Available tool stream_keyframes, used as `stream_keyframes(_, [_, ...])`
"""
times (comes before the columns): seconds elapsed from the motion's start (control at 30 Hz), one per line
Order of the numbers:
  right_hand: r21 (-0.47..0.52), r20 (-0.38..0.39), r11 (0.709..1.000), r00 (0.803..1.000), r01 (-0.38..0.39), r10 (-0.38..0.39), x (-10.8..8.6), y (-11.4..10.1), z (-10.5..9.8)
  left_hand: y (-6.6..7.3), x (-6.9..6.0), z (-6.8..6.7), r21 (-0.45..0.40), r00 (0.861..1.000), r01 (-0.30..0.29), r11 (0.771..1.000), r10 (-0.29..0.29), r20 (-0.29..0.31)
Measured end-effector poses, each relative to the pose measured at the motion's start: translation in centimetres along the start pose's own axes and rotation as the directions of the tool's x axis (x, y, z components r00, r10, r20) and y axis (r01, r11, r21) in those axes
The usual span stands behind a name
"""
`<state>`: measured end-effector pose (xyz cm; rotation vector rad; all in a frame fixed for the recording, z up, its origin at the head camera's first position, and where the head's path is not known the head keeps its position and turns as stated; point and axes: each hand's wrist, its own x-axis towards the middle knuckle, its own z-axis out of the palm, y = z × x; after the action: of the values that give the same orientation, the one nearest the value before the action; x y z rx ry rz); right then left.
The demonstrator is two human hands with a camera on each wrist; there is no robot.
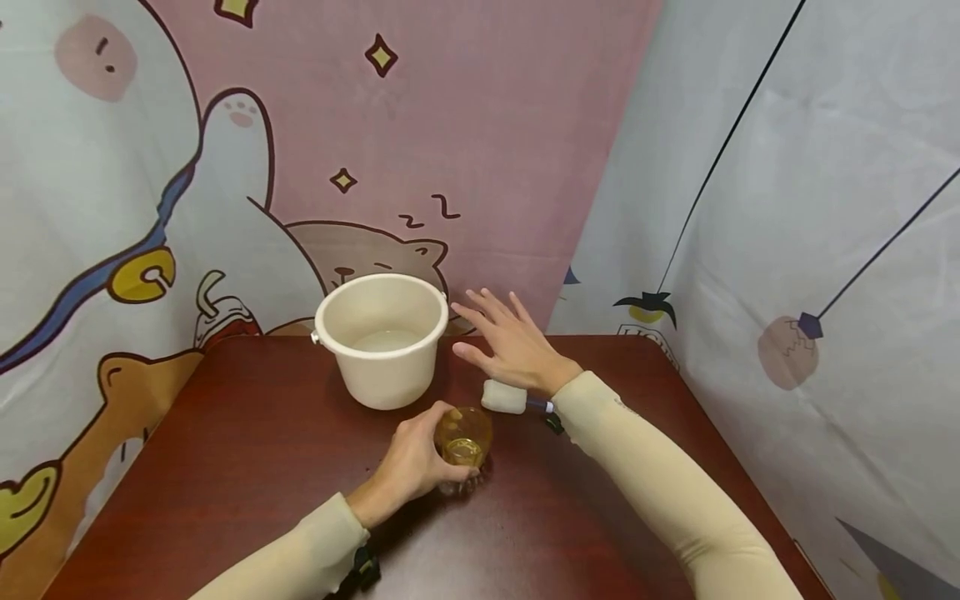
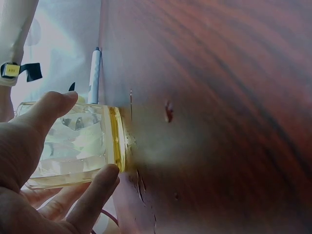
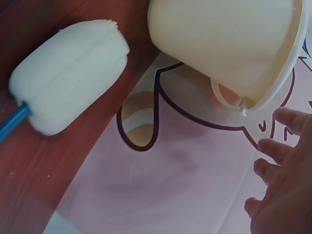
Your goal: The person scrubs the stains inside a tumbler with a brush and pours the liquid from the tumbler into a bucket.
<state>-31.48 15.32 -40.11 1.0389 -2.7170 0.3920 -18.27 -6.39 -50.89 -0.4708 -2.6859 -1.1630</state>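
My left hand (image 1: 416, 454) grips an amber glass cup (image 1: 464, 437) low over the table, thumb on one side and fingers on the other. In the left wrist view the clear, yellowish cup (image 2: 78, 141) has its base close to the tabletop; whether it touches cannot be told. My right hand (image 1: 513, 346) hovers with fingers spread beside the rim of a cream bucket (image 1: 386, 379), holding nothing. Below that hand lies a sponge brush with a white head (image 1: 504, 397) and a blue handle (image 3: 12, 122), largely hidden by the right sleeve in the head view.
The bucket stands near the back of the dark red wooden table (image 1: 255, 450). Behind and beside the table hang cartoon-printed cloths (image 1: 510, 125). Wet-looking marks (image 2: 139, 187) show on the tabletop near the cup.
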Motion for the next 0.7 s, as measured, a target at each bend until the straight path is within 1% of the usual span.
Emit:
stream_keyframes(0.1, [0.002, 0.004, 1.000, 1.000, 0.013, -0.013, 0.9, -0.5, 0.2, -0.1, 0.0, 0.0, 0.014, 1.000, -0.002, 1.000, 0.002, -0.004])
stream_keyframes(0.33, [-0.016, 0.005, 1.000, 1.000, 0.024, -0.024, 2.9, -1.3, 0.7, -0.1, 0.1, 0.0, 0.003, 1.000, -0.017, 1.000, 0.017, -0.006])
stream_keyframes(0.57, [-0.024, 0.059, 1.000, 0.998, 0.007, -0.005, 4.6, -1.9, 0.8, 0.1, 0.0, 0.0, 0.014, 1.000, -0.018, 1.000, 0.018, -0.002])
stream_keyframes(0.7, [-0.038, 0.073, 0.999, 0.997, 0.003, 0.000, 5.7, -2.0, 0.9, 0.1, 0.0, -0.1, 0.028, 1.000, -0.026, 0.999, 0.027, -0.014])
